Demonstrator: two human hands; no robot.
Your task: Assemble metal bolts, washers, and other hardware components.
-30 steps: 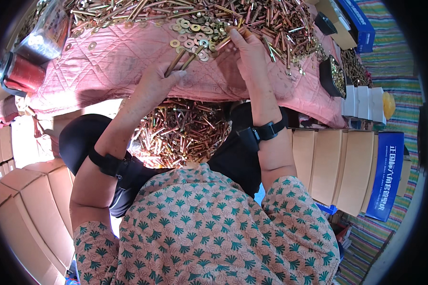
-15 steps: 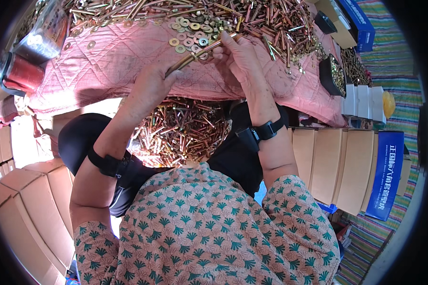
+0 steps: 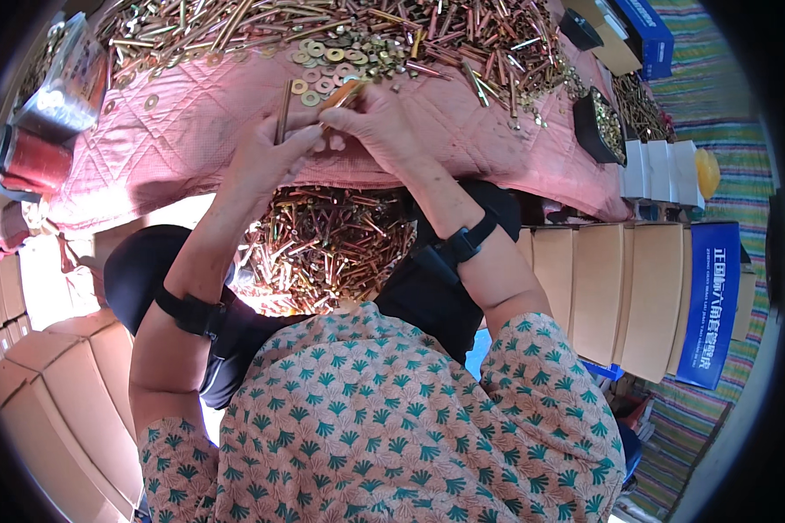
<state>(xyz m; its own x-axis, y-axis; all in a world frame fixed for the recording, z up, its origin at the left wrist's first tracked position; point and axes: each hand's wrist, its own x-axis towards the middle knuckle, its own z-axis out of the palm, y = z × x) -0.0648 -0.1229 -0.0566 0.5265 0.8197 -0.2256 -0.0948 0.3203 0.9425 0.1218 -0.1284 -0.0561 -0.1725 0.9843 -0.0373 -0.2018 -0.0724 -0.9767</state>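
Observation:
My left hand (image 3: 270,152) is closed around a long brass-coloured bolt (image 3: 283,112), which sticks up past the fingers. Close beside it, my right hand (image 3: 377,129) pinches another golden bolt-like piece (image 3: 344,93), tilted up to the right. The fingers of both hands nearly meet, and they hide the lower ends of these pieces. Just beyond them, flat round washers (image 3: 324,71) lie in a loose patch on the pink quilted cloth (image 3: 192,131). Behind the washers spreads a heap of long brass-coloured bolts (image 3: 462,39).
More bolts (image 3: 331,248) fill the space between my knees. At left stand a clear plastic container (image 3: 65,91) and a red jar (image 3: 35,161). A black tray (image 3: 587,131) of small metal parts sits right, near white boxes (image 3: 658,170). Cardboard cartons (image 3: 597,288) line the right side.
My right hand has moved left and nearer to my left hand. The long slanting piece between the hands is no longer stretched across them; my left hand's bolt now points up.

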